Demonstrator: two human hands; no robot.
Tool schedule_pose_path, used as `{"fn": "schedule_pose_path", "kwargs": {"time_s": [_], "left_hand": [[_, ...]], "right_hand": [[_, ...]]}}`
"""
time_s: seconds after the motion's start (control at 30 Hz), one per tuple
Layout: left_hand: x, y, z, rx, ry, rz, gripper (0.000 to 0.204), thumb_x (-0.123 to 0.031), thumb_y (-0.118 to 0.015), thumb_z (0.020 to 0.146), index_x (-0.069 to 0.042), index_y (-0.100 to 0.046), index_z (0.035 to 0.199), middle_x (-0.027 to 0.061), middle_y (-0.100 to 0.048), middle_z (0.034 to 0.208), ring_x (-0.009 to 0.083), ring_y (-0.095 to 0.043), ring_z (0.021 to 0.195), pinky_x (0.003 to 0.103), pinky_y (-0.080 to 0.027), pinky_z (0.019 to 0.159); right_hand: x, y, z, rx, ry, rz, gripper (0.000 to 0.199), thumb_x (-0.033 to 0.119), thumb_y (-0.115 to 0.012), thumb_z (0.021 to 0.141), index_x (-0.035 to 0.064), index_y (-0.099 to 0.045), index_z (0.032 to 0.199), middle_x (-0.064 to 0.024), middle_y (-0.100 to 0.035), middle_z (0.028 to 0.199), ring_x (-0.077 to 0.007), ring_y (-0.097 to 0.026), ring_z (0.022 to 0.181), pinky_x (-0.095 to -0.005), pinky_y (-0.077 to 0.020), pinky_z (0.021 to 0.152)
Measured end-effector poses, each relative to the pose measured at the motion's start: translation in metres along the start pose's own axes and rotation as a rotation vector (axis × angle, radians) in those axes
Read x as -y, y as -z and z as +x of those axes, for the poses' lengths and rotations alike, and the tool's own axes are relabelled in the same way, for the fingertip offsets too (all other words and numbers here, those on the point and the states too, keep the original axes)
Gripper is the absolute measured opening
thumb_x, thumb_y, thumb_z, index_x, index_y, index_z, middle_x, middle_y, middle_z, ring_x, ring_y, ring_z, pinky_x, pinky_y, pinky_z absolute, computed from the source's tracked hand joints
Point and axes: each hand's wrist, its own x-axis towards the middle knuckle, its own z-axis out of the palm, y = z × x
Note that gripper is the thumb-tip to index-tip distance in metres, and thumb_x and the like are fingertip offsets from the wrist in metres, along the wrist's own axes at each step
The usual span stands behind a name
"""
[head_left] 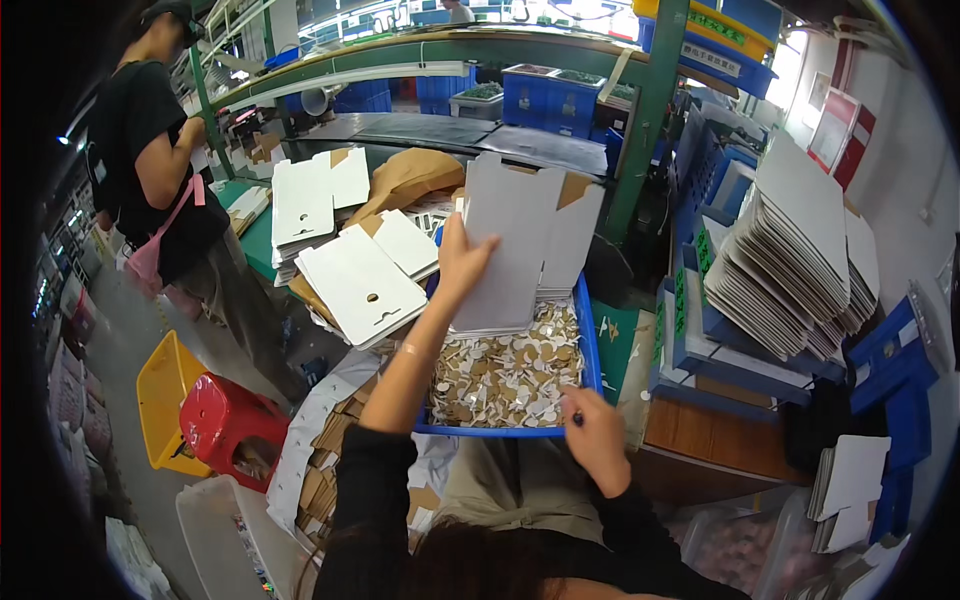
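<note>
My left hand (465, 262) grips the left edge of an upright stack of white die-cut cardboard sheets (510, 240), its thumb lying across the front sheet. The stack's lower end stands in a blue tray (590, 345) filled with small punched-out cardboard scraps (510, 375). Near the tray's front right corner, my right hand (597, 435) is closed around a small dark object; only its end shows, so its kind is hidden. More white cardboard sheets (362, 285) with punched holes lie in stacks left of the tray.
A tall pile of cardboard sheets (790, 260) leans on blue crates (700, 325) at right. A green post (650, 120) rises behind the bench. Left on the floor are a red stool (222, 425) and a yellow bin (160, 400). A person (160, 160) stands far left.
</note>
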Motion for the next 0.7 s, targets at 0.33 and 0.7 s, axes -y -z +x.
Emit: {"fn": "schedule_pose_path", "kwargs": {"time_s": [0.33, 0.7], "left_hand": [[-0.074, 0.037, -0.138, -0.025, 0.081, -0.378, 0.049, -0.003, -0.059, 0.074, -0.001, -0.040, 0.119, 0.0100, -0.050, 0.103, 0.0206, -0.049, 0.089, 0.028, -0.039, 0.079], [-0.033, 0.016, -0.175, -0.108, 0.174, -0.372, 0.042, -0.025, -0.035, 0.092, 0.001, -0.041, 0.123, 0.0140, -0.051, 0.115, 0.0239, -0.047, 0.104, 0.032, -0.034, 0.090]], "right_hand": [[0.015, 0.066, 0.066, -0.327, -0.206, 0.655, 0.056, 0.013, -0.047, 0.090, 0.0093, -0.020, 0.139, -0.0151, -0.039, 0.128, -0.0121, -0.045, 0.061, -0.0216, -0.0409, 0.051], [-0.040, 0.022, 0.060, -0.399, -0.393, 0.829, 0.053, 0.020, -0.046, 0.092, 0.0099, -0.020, 0.138, -0.0034, -0.049, 0.085, -0.0055, -0.039, 0.046, -0.0166, -0.0253, 0.036]]}}
